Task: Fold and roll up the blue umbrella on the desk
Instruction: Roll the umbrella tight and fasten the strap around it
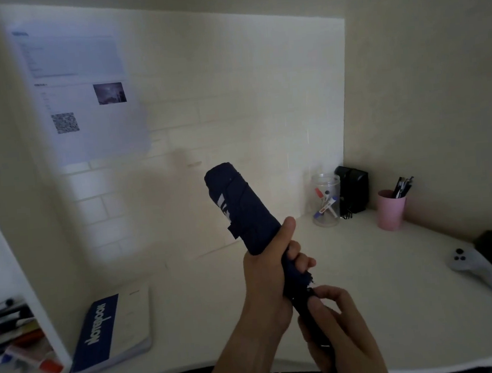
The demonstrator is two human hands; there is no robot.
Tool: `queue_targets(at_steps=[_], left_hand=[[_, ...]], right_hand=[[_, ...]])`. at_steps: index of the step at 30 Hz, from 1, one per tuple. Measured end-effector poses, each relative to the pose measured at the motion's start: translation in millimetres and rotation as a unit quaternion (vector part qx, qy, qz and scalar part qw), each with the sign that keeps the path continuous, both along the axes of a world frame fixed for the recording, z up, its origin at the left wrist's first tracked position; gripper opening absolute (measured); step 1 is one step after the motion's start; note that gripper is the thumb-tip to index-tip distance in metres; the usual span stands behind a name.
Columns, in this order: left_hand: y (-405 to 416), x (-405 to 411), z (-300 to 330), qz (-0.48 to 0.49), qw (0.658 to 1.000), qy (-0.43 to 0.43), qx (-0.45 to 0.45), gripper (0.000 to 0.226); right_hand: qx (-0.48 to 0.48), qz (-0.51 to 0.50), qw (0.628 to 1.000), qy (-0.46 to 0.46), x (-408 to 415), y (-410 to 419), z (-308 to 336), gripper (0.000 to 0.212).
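The dark blue umbrella is collapsed and rolled into a thick bundle, held up above the white desk with its top pointing up and to the left. A short fabric strap sticks out from its left side. My left hand is wrapped around the lower part of the canopy, thumb up along the cloth. My right hand grips the dark handle just below it, fingers pinching near the canopy's lower edge.
A blue and white notebook lies at the left front. A clear jar of markers, a black box and a pink cup of pens stand at the back right. A white controller lies right. Shelves with stationery stand left.
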State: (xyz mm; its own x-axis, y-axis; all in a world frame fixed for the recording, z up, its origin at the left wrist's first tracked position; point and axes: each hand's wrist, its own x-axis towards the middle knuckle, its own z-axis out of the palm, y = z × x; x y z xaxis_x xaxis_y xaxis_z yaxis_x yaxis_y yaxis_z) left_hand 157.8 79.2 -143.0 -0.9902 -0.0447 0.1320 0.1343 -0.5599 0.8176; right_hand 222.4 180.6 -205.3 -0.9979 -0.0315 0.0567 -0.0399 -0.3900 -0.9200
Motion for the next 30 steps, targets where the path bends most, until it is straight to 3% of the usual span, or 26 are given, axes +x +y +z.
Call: queue_targets(at_steps=[3, 5, 7, 9, 11, 13, 15, 16, 18, 19, 20, 22, 23, 24, 26, 27, 28, 30], left_hand=[[-5, 8, -6, -0.127, 0.991, 0.028, 0.002, 0.031], [-4, 13, -11, -0.154, 0.987, 0.032, -0.026, 0.026], [0, 15, -14, -0.112, 0.991, 0.03, -0.059, 0.03], [0, 15, -14, -0.05, 0.992, 0.016, -0.113, 0.034], [-3, 12, -18, 0.024, 0.972, 0.033, -0.231, 0.036], [-11, 9, -30, 0.134, 0.899, 0.097, -0.406, 0.038], [-15, 9, -41, 0.218, 0.753, 0.215, -0.582, 0.032], [-14, 11, -44, 0.239, 0.685, 0.275, -0.631, 0.032], [-11, 24, -45, 0.243, 0.608, 0.336, -0.677, 0.038], [-9, 30, -44, 0.247, 0.596, 0.347, -0.68, 0.042], [-10, 37, -40, 0.215, 0.613, 0.348, -0.675, 0.047], [-16, 48, -28, 0.077, 0.707, 0.31, -0.63, 0.056], [-19, 51, -25, 0.02, 0.732, 0.296, -0.614, 0.057], [-19, 52, -23, 0.008, 0.711, 0.315, -0.628, 0.056], [-5, 57, -21, 0.053, 0.614, 0.386, -0.687, 0.053], [8, 60, -22, 0.09, 0.573, 0.42, -0.698, 0.054], [24, 62, -26, 0.109, 0.55, 0.448, -0.696, 0.056], [66, 69, -34, 0.117, 0.522, 0.496, -0.684, 0.054]], right_hand=[[-0.13, 0.061, 0.987, -0.078, 1, -2, 2, 0.038], [-0.169, 0.116, 0.972, -0.113, 5, -3, 3, 0.043], [-0.098, 0.073, 0.99, -0.068, 4, 1, -5, 0.035], [0.043, -0.039, 0.998, -0.005, 1, 13, 0, 0.016], [0.126, -0.105, 0.985, 0.042, 3, 31, 15, 0.029], [0.149, -0.124, 0.98, 0.049, 9, 43, 37, 0.048], [0.197, -0.144, 0.968, 0.061, 16, 43, 60, 0.064], [0.207, -0.168, 0.961, 0.071, 18, 43, 66, 0.067], [0.196, -0.223, 0.951, 0.082, 22, 45, 74, 0.059], [0.169, -0.235, 0.953, 0.088, 26, 49, 75, 0.053], [0.128, -0.231, 0.96, 0.095, 31, 55, 73, 0.048], [0.033, -0.206, 0.973, 0.103, 50, 70, 69, 0.044], [0.005, -0.186, 0.977, 0.107, 61, 80, 66, 0.042], [0.002, -0.169, 0.98, 0.107, 73, 91, 63, 0.041], [0.068, -0.174, 0.978, 0.094, 98, 118, 57, 0.056], [0.145, -0.213, 0.962, 0.091, 110, 134, 54, 0.069], [0.241, -0.272, 0.927, 0.096, 125, 154, 50, 0.081], [0.459, -0.369, 0.795, 0.144, 155, 195, 45, 0.086]])
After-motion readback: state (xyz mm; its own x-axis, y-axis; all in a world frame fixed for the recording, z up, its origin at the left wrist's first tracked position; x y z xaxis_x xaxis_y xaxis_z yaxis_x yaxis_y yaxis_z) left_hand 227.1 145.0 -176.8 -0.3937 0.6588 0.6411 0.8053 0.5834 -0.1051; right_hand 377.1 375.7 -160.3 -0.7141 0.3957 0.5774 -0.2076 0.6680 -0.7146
